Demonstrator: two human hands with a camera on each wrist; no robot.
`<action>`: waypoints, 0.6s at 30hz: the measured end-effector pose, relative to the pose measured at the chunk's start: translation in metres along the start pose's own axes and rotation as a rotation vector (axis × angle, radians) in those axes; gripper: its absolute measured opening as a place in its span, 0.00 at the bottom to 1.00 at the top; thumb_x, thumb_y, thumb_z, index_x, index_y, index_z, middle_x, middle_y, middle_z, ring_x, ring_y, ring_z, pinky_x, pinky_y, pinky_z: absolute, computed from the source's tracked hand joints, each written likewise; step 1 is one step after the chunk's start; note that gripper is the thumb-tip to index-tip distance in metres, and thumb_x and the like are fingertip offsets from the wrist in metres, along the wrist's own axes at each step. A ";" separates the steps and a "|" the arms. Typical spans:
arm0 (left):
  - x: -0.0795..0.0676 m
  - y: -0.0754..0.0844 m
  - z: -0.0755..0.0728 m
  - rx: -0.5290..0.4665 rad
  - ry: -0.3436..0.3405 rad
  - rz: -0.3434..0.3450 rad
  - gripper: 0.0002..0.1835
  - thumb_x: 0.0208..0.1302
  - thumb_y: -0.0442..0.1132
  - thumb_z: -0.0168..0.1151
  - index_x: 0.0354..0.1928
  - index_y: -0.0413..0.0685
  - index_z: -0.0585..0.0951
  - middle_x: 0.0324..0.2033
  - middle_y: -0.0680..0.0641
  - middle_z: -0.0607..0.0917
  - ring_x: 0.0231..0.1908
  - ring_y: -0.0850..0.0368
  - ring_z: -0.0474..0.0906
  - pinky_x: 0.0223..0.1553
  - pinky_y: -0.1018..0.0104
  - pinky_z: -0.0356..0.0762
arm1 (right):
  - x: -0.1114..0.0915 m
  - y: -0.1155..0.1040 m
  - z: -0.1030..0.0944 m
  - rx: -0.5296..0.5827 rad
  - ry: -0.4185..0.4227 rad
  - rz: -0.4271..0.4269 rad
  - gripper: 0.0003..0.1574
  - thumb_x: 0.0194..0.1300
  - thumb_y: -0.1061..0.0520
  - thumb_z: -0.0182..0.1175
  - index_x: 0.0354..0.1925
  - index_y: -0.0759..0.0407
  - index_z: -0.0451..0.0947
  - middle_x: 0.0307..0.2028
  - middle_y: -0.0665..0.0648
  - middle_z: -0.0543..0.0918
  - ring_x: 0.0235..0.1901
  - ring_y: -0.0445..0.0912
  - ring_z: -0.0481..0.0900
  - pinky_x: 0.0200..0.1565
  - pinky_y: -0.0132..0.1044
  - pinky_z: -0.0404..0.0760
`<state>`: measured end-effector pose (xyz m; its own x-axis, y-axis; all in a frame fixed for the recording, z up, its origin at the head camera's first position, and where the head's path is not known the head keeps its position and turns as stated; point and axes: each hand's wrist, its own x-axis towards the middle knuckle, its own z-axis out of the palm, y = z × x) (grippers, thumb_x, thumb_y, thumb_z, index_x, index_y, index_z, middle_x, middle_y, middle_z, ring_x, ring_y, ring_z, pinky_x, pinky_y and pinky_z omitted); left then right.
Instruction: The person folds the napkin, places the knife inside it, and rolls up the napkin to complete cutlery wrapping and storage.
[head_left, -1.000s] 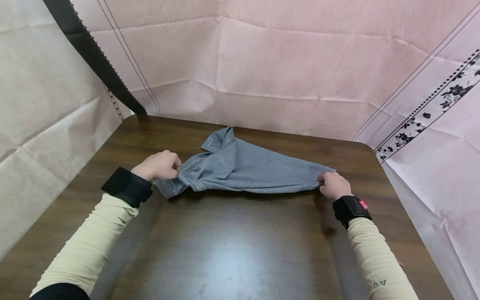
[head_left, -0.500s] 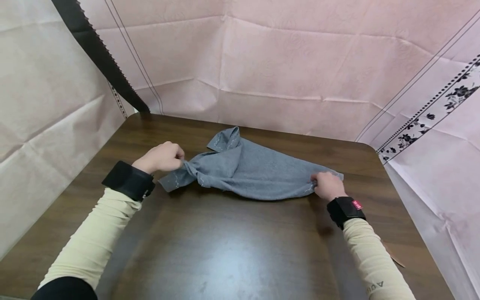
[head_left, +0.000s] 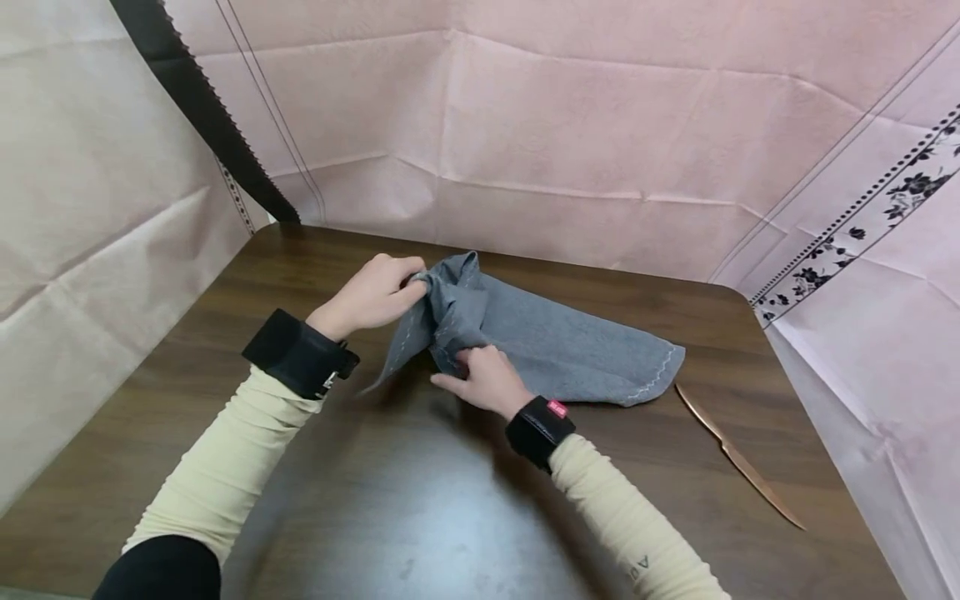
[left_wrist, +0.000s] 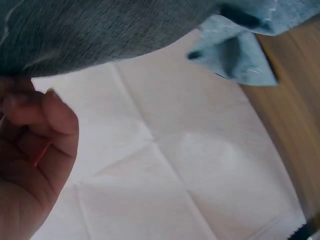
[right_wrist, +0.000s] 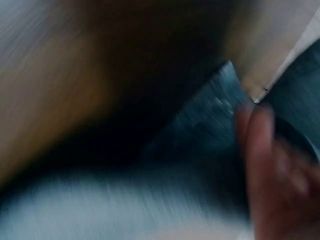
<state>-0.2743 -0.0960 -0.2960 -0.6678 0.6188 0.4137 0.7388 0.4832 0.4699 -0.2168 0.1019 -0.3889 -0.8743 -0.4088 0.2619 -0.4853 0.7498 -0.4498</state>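
Observation:
A blue-grey cloth [head_left: 577, 342] with pale stitching along its edges lies bunched on the table, its right end flat and rounded. My left hand [head_left: 378, 292] pinches the gathered upper left part and lifts it, so a corner hangs down. In the left wrist view, the curled fingers of the left hand [left_wrist: 40, 135] are at the lower edge of the cloth [left_wrist: 110, 35]. My right hand [head_left: 487, 379] is at the front edge of the bunched part, thumb stretched out apart from the fingers. The right wrist view is blurred, with the right hand [right_wrist: 270, 170] beside a cloth corner [right_wrist: 205, 115].
A copper-coloured table knife [head_left: 750, 471] lies on the brown wooden table [head_left: 360, 517], just right of the cloth's rounded end. Pale pink sheeting [head_left: 547, 150] rises behind the table's far edge and along both sides.
My right hand has let go of the cloth's right end and moved left to the middle. My left hand has moved up and right, raising the gathered part. The knife has come into full view.

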 end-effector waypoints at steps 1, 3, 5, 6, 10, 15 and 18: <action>0.002 0.004 0.001 -0.015 0.015 0.009 0.13 0.62 0.33 0.44 0.18 0.48 0.66 0.12 0.54 0.61 0.13 0.60 0.57 0.19 0.67 0.56 | 0.002 -0.001 0.003 -0.015 0.050 0.058 0.24 0.58 0.41 0.60 0.16 0.54 0.69 0.11 0.44 0.61 0.13 0.37 0.63 0.18 0.31 0.63; 0.004 0.011 0.001 -0.047 0.041 0.033 0.14 0.62 0.33 0.44 0.18 0.48 0.65 0.12 0.54 0.60 0.12 0.60 0.56 0.19 0.67 0.55 | 0.006 0.001 0.007 -0.034 0.190 0.124 0.27 0.57 0.39 0.60 0.14 0.54 0.66 0.10 0.45 0.62 0.13 0.39 0.64 0.18 0.33 0.63; 0.005 0.016 0.001 -0.074 0.065 0.055 0.14 0.62 0.32 0.44 0.18 0.48 0.64 0.12 0.54 0.59 0.12 0.60 0.55 0.19 0.67 0.54 | 0.009 0.001 0.006 -0.050 0.314 0.144 0.28 0.57 0.41 0.60 0.12 0.54 0.64 0.10 0.47 0.61 0.12 0.41 0.64 0.17 0.35 0.61; 0.006 0.018 0.001 -0.085 0.078 0.068 0.14 0.62 0.32 0.44 0.18 0.48 0.64 0.12 0.54 0.59 0.12 0.60 0.55 0.19 0.67 0.54 | 0.010 0.001 0.006 -0.059 0.365 0.133 0.27 0.58 0.43 0.60 0.12 0.54 0.65 0.10 0.47 0.62 0.12 0.42 0.65 0.17 0.36 0.62; 0.007 0.019 -0.001 -0.079 0.123 0.088 0.12 0.63 0.33 0.45 0.20 0.47 0.67 0.13 0.54 0.61 0.13 0.60 0.57 0.20 0.67 0.56 | 0.011 0.002 0.001 -0.038 0.476 0.024 0.20 0.55 0.57 0.58 0.10 0.54 0.66 0.12 0.50 0.68 0.15 0.44 0.68 0.20 0.37 0.66; 0.000 0.009 -0.007 -0.032 0.152 0.069 0.09 0.64 0.34 0.45 0.27 0.44 0.71 0.15 0.52 0.65 0.16 0.59 0.61 0.22 0.66 0.59 | -0.005 0.009 -0.016 0.181 0.504 -0.060 0.08 0.46 0.66 0.55 0.15 0.60 0.73 0.17 0.52 0.74 0.19 0.41 0.68 0.24 0.32 0.67; -0.010 -0.002 -0.011 -0.036 0.094 0.078 0.06 0.65 0.34 0.46 0.30 0.43 0.71 0.16 0.52 0.65 0.17 0.59 0.61 0.22 0.66 0.59 | -0.024 0.012 -0.036 0.389 0.440 -0.016 0.05 0.53 0.68 0.53 0.24 0.64 0.75 0.18 0.53 0.72 0.18 0.40 0.65 0.24 0.30 0.64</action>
<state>-0.2699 -0.1093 -0.2926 -0.6154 0.5918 0.5206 0.7860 0.4122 0.4607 -0.2014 0.1394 -0.3697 -0.8200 -0.1017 0.5632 -0.5396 0.4651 -0.7018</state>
